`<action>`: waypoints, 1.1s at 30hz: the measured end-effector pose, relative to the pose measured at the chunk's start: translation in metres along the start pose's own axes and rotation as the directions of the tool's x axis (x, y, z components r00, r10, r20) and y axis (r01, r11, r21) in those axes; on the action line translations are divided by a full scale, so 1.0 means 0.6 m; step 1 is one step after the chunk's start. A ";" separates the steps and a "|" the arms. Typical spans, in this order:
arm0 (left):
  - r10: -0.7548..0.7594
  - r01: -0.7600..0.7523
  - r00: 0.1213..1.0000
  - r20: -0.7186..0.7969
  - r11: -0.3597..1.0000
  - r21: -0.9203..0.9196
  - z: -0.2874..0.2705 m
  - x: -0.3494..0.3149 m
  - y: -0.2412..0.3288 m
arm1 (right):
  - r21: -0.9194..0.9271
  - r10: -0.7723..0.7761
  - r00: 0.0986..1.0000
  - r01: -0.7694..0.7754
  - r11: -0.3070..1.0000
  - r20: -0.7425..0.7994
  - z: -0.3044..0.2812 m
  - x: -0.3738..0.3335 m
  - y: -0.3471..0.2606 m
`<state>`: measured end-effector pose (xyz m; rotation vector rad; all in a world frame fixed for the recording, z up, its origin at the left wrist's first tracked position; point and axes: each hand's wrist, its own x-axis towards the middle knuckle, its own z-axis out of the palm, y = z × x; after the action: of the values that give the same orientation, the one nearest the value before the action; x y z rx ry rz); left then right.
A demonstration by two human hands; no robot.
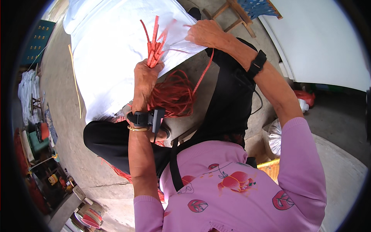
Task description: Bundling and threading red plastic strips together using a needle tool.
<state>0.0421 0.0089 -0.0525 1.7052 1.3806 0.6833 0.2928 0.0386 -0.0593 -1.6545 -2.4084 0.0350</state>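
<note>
The left hand (pixel 147 74) clenches folded red strips (pixel 155 53); the right hand (pixel 206 33) is curled, its hold unclear. Printing on the red-banded container (pixel 94 215) is illegibly small.

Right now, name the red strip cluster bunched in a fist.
The compact bundle in the left hand, ends fanned out; the tangle between the legs spreads loosely.

A grey concrete floor (pixel 60 127), cracked in one place, runs through the room. Near its far edge stands a wooden-framed seat with blue webbing (pixel 257 7). Along its right edge is a large white panel (pixel 320 42), dark underneath. By its left edge stand a blue-green board (pixel 39 42) and dim clutter (pixel 50 178). A red bucket (pixel 92 219) sits towards its near left corner, where the light is bright.
</note>
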 end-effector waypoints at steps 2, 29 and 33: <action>-0.086 0.089 0.991 0.099 0.996 -0.028 -0.010 0.002 0.010 | -0.011 -0.014 0.999 0.015 1.000 0.041 -0.001 -0.001 0.001; 0.338 -0.183 0.754 -0.563 0.932 0.314 0.000 -0.002 0.131 | 0.126 0.156 0.835 -0.105 0.986 -0.528 -0.105 0.011 -0.108; 0.002 -0.144 0.818 -0.576 0.969 -0.200 -0.010 0.007 0.111 | 0.470 0.352 0.852 -0.145 0.871 -0.388 -0.116 0.014 -0.147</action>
<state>0.0730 0.0100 0.0073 1.4173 1.5534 1.4384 0.2222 0.0065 0.0228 -1.5434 -1.6676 0.1746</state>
